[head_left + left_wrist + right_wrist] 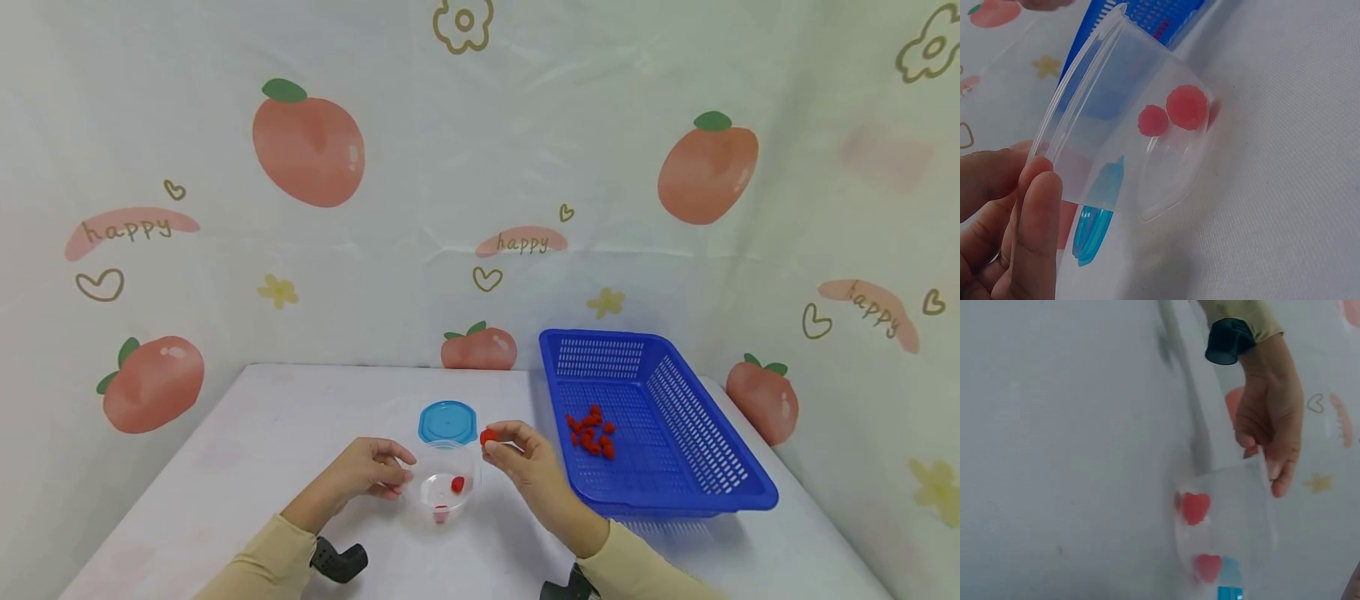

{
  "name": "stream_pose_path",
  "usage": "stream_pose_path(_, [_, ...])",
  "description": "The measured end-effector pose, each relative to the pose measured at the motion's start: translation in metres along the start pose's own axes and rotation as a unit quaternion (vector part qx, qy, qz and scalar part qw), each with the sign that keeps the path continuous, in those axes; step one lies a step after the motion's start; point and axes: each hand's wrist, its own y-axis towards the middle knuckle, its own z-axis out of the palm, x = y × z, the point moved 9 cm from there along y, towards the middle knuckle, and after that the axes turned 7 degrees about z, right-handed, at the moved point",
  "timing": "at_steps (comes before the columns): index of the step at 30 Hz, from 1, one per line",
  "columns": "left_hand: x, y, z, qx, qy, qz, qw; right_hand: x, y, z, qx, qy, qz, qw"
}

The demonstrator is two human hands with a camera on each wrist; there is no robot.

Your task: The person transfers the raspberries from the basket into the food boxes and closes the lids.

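Observation:
My left hand (pixel 366 468) pinches the rim of a clear plastic bowl (pixel 1110 81) between thumb and fingers. The bowl stands on the table, with two red raspberries (pixel 1187 107) at its bottom. Over the bowl's right side, my right hand (pixel 536 479) holds another raspberry (pixel 488 437) between its thumb and fingertips. Only a sliver of the right hand shows at the right wrist view's lower right edge, and the held raspberry is hidden there. Just behind the bowl lies a blue lid (pixel 447 421), flat on the table.
On the right stands a blue slotted basket (pixel 675 492), with several raspberries (pixel 588 435) gathered toward its left side. A white cloth printed with peaches hangs behind the white table (pixel 300 400).

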Motion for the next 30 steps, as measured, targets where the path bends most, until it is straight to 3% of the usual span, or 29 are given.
stream_pose_path(5, [0.0, 0.0, 0.0, -0.006, 0.0, -0.002, 1.0, -0.026, 0.009, -0.001, -0.004, -0.023, 0.016, 0.9996])
stream_pose_path(11, [-0.001, -0.001, 0.0, -0.004, -0.004, 0.002, 1.0, -0.042, 0.014, 0.0, -0.014, -0.077, 0.03, 0.9965])
stream_pose_path(30, [-0.002, 0.0, 0.001, -0.002, 0.0, 0.0, 1.0, -0.047, 0.016, 0.0, -0.015, -0.105, 0.034, 0.9938])
